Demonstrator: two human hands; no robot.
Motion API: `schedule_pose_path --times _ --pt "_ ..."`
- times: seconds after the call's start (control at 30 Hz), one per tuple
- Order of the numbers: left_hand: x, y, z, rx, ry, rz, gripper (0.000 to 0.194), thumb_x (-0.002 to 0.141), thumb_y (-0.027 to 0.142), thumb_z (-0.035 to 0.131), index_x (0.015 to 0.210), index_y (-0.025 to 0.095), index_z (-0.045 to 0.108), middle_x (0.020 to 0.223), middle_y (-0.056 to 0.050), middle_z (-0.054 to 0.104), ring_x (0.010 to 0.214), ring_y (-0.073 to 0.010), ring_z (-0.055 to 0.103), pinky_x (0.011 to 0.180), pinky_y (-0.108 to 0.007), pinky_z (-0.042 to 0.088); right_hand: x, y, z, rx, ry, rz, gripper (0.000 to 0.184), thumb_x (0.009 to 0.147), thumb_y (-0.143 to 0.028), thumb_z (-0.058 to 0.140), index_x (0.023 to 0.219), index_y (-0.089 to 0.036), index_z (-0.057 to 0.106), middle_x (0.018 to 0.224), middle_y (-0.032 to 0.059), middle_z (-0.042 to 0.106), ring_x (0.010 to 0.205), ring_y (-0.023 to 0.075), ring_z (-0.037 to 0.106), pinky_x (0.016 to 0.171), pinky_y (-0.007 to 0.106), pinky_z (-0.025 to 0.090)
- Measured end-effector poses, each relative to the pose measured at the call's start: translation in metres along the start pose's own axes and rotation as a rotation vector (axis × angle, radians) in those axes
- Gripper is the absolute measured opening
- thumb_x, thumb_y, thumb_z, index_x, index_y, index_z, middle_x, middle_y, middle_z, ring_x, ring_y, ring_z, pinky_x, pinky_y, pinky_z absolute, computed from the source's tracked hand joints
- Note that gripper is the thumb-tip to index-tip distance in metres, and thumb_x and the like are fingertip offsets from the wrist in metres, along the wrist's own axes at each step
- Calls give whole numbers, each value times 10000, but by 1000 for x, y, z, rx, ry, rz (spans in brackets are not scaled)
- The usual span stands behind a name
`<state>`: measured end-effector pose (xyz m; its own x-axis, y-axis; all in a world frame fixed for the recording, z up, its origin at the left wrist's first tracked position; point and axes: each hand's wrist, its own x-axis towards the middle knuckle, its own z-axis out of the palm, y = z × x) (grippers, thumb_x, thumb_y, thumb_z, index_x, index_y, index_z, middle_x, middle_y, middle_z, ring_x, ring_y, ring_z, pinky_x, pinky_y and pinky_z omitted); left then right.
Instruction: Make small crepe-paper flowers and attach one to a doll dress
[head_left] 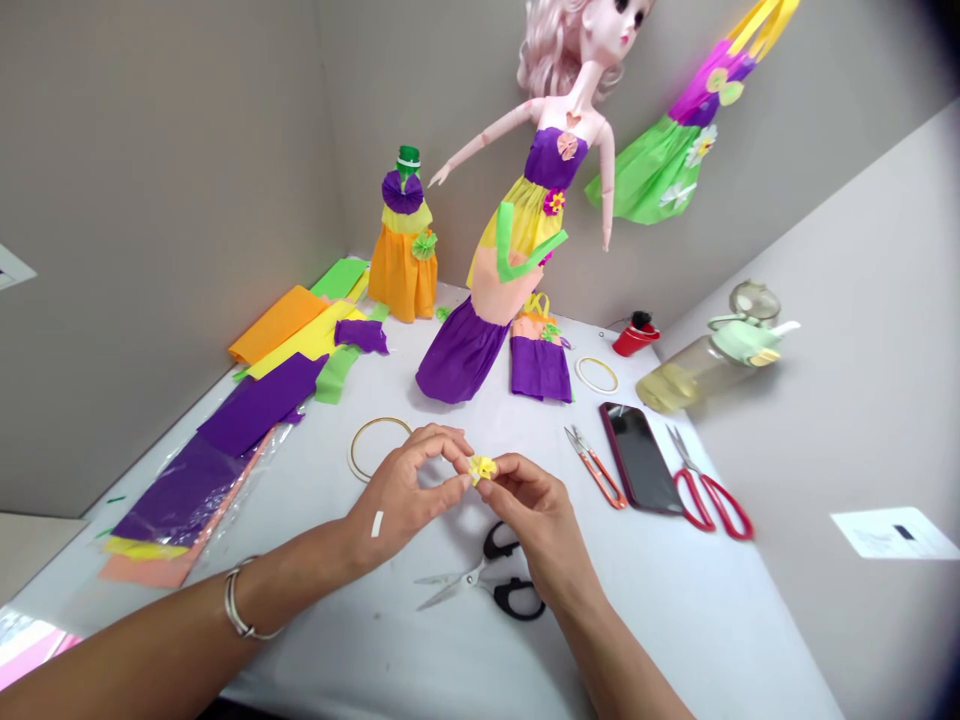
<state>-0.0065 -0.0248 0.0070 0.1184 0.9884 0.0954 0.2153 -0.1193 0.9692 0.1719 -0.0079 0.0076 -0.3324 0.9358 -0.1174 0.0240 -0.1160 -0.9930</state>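
Between my two hands is a small yellow paper flower (482,468), at the middle of the table. My left hand (412,480) pinches its left side between thumb and forefinger. From the other side, my right hand (529,500) grips it between thumb and fingertips. Black-handled scissors (469,580) lie with blades apart just below, partly covered by my right hand. Behind my left hand a thin gold ring (380,420) rests on the table, partly hidden.
Beyond my hands stands a doll (499,285) in a paper dress, beside a dressed green bottle (405,260). Coloured paper sheets (191,490) lie left. To the right are orange snips (596,470), a phone (639,458), red-handled scissors (709,490) and a tilted-looking bottle (686,370).
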Motion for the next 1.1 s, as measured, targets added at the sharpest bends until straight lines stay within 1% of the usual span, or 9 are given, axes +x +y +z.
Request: schedule_pose_path --times 0.1,0.17,0.27,0.33,0.4,0.63,0.97,1.1 --pt "-1 1 0 18 12 -5 44 833 254 625 816 222 601 1098 -42 627 1223 -241 516 1056 -408 378 0 0 0 -24 -2 5 105 820 -315 697 813 -210 690 821 22 641 793 174 537 751 295 417" --pt "-2 1 2 55 66 25 41 842 250 622 830 225 592 1107 -41 617 1225 -238 509 1059 -409 378 0 0 0 -35 12 10 107 817 -314 698 808 -208 689 814 21 644 787 174 536 749 293 415" --pt "-6 2 4 161 151 172 23 861 231 607 838 232 606 1085 -44 604 1241 -237 479 1057 -405 380 -1 -2 1 -57 30 7 110 814 -314 695 800 -205 689 812 24 650 785 178 539 748 295 414" --pt "-7 1 6 227 169 278 35 868 212 604 847 235 622 1063 -46 604 1242 -238 470 1055 -406 383 -1 -3 1 -69 22 -3 106 824 -311 682 808 -206 691 821 26 654 793 180 541 758 300 417" --pt "-7 0 6 270 173 326 47 866 193 608 857 235 627 1059 -47 608 1238 -242 472 1055 -416 386 -1 -3 0 -78 7 -15 104 836 -307 669 820 -207 692 825 26 655 796 181 543 764 303 419" --pt "-5 -2 6 311 164 300 44 856 193 618 858 237 618 1078 -54 613 1249 -260 469 1057 -455 395 -2 -3 0 -98 17 -25 104 833 -311 667 820 -213 702 806 15 651 784 178 544 756 295 417" --pt "-4 0 5 320 163 276 63 851 171 603 819 224 614 1072 -47 613 1232 -255 484 1051 -427 395 -3 -7 3 -131 11 -28 110 840 -305 663 793 -207 677 795 11 635 776 173 526 751 296 409" --pt "-3 0 5 314 160 271 49 852 186 608 829 228 618 1076 -48 617 1235 -258 486 1049 -421 398 -3 -7 2 -137 15 -29 108 845 -305 656 796 -212 677 795 8 635 787 176 528 755 295 408"
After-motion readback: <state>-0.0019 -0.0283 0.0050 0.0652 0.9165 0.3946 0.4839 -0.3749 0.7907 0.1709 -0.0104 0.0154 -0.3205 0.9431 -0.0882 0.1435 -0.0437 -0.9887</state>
